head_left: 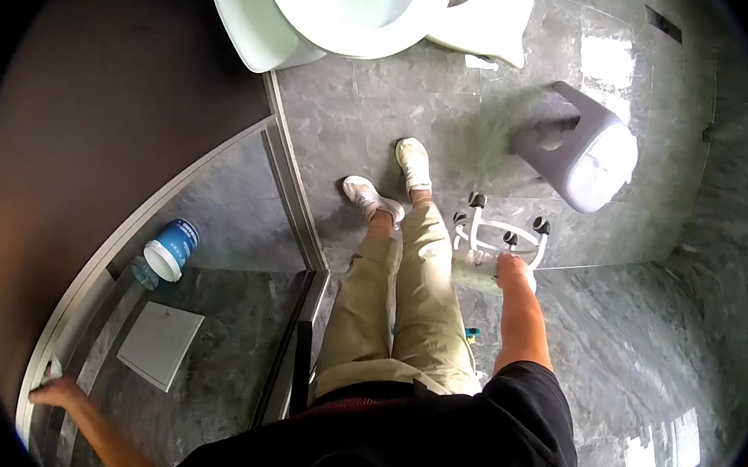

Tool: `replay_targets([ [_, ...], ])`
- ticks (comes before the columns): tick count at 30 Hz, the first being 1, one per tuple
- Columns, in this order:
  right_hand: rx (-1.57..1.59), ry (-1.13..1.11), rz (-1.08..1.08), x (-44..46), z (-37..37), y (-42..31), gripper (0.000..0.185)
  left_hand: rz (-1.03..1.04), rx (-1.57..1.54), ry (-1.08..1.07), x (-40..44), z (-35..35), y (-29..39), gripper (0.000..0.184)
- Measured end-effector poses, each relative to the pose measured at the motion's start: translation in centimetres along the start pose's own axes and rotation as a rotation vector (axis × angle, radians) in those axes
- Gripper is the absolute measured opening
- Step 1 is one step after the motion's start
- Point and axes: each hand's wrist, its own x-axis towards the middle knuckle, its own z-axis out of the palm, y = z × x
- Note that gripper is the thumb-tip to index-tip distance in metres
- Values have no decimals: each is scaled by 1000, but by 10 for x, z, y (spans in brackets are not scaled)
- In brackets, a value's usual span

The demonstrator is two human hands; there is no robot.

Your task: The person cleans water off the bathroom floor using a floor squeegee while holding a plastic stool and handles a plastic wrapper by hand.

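Observation:
At the lower left my left hand [61, 392] is closed at the white edge of the curved frame [80, 285], with a small whitish thing [52, 370] beside its fingers; whether it grips that thing is too small to tell. My right hand [513, 269] lies right of my legs, its fingers wrapped at the rim of a pale seat or basket [475, 269] above a white wheeled base [502, 229]. What exactly those fingers grip is partly hidden.
A white toilet [364, 22] stands at the top, with a pale stool [487, 18] beside it. A grey stool [578, 153] is at the right. Behind the frame at the left are a blue-and-white bucket [177, 243] and a white square panel [160, 345].

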Motion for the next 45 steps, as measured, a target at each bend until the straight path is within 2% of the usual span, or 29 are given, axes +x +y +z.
replay_targets([
  [1, 0, -10, -4, 16, 7, -1, 29, 14, 19, 72, -16, 11, 0, 55],
  [3, 27, 43, -16, 46, 33, -4, 24, 89, 12, 74, 50, -21, -23, 48],
  [6, 84, 81, -1, 72, 20, -19, 17, 80, 64, 72, 84, -37, -35, 45],
  [7, 106, 114, -1, 82, 21, -19, 16, 31, 94, 52, 74, -33, -30, 45],
  [10, 30, -13, -50, 114, 8, -13, 19, 119, 14, 16, 43, -14, -22, 43],
  [14, -47, -15, -32, 136, 1, -9, 25, 90, 76, 139, 22, -10, -26, 45],
  [17, -133, 116, 87, 136, -16, -17, 25, 40, 103, 235, -6, 2, -25, 46],
  [19, -96, 245, 96, 150, -12, -10, 24, 96, 122, 123, 1, -6, -27, 49],
  [20, -102, 324, 87, 152, -10, -8, 19, 148, 130, 238, 6, -8, -30, 50],
  [21, -103, 259, 82, 147, -25, -9, 20, 158, 131, 254, 1, -4, -29, 50],
  [23, -168, 211, 9, 155, -33, -5, 29, 110, 76, 246, -3, -7, -28, 47],
  [24, -183, 169, 8, 155, -37, -5, 42, 83, -32, 247, 21, -21, -33, 52],
  [26, -231, 22, -16, 157, -41, -6, 67, 38, -32, 267, 32, -31, -35, 60],
  [27, -264, -69, -25, 163, -35, -4, 75, 19, 76, 286, 11, -16, -32, 62],
  [28, -295, -161, -36, 171, -28, -1, 82, 43, 63, 247, -8, -4, -29, 65],
  [29, -336, -189, -47, 176, -20, -1, 84, 161, 111, 176, 22, -24, -33, 62],
  [30, -376, -218, -58, 178, -18, -4, 87, 134, 101, 193, 24, -23, -34, 60],
  [31, -384, -191, -85, 174, -13, -5, 84, 109, 94, 207, 25, -23, -34, 57],
  [32, -393, -165, -113, 164, -17, -10, 82, 129, 114, 199, 62, -46, -36, 53],
  [33, -402, -137, -140, 154, -22, -15, 79, 192, 138, 113, 62, -48, -36, 54],
  [34, -286, 19, -242, 165, 23, 5, 71, 217, 134, 106, 63, -49, -37, 53],
  [35, -9, -369, -75, 121, -52, -28, 64, 240, 127, 102, 59, -48, -37, 53],
  [36, -42, -217, -246, 131, -12, -14, 59, 249, 126, 121, 64, -55, -39, 53],
  [37, 15, -254, -152, 141, 25, -1, 57, 250, 135, 72, 74, -63, -41, 49],
  [38, -36, -256, -221, 137, 32, -4, 59, 252, 145, 19, 79, -66, -42, 46],
  [39, 15, -197, -225, 129, 39, -6, 56, 263, 115, 83, 63, -49, -40, 48],
  [42, -34, -252, -264, 115, 34, -24, 58, 170, 124, 57, 65, -52, -37, 52],
  [45, -206, -241, -187, 108, 36, -37, 62, 206, 116, 58, 66, -49, -38, 53],
])
